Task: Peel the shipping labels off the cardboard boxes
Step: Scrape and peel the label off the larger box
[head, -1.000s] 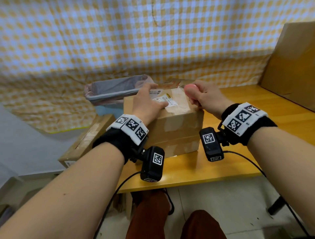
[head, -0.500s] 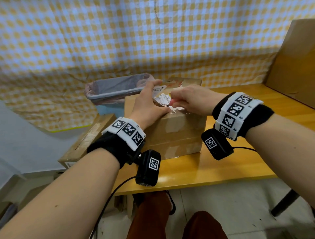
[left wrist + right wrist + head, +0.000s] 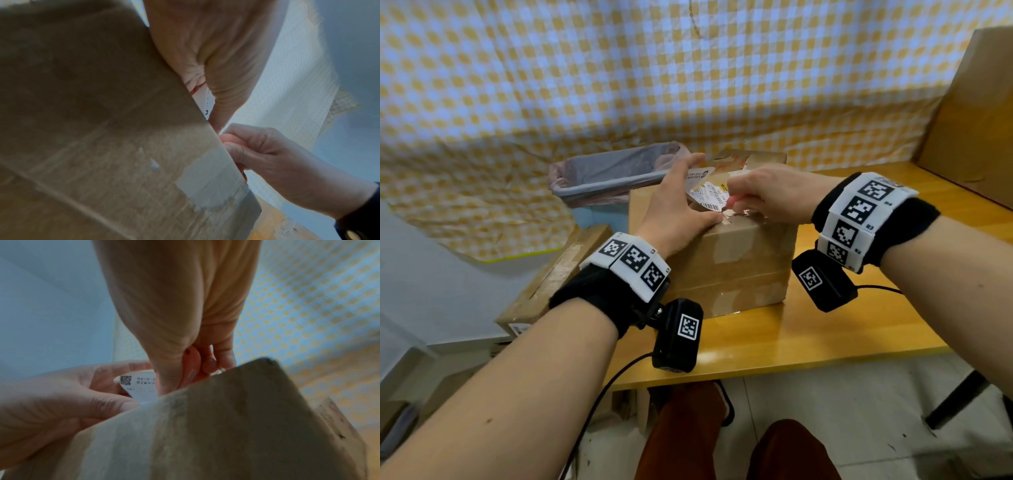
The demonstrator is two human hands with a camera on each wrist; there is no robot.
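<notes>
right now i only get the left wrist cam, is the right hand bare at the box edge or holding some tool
observer: the right hand grips a pink tool, with its tip down at the top of the cardboard box.
operator: is the label up at all
observer: yes. In the head view one end of the shipping label stands raised off the box top, and the rest still lies on it.
operator: what is the left hand doing up there
observer: the left hand has its fingers straight behind the raised end and its thumb on the box top.
operator: anywhere to drop it
observer: a lined bin stands just behind the box, to the left.
</notes>
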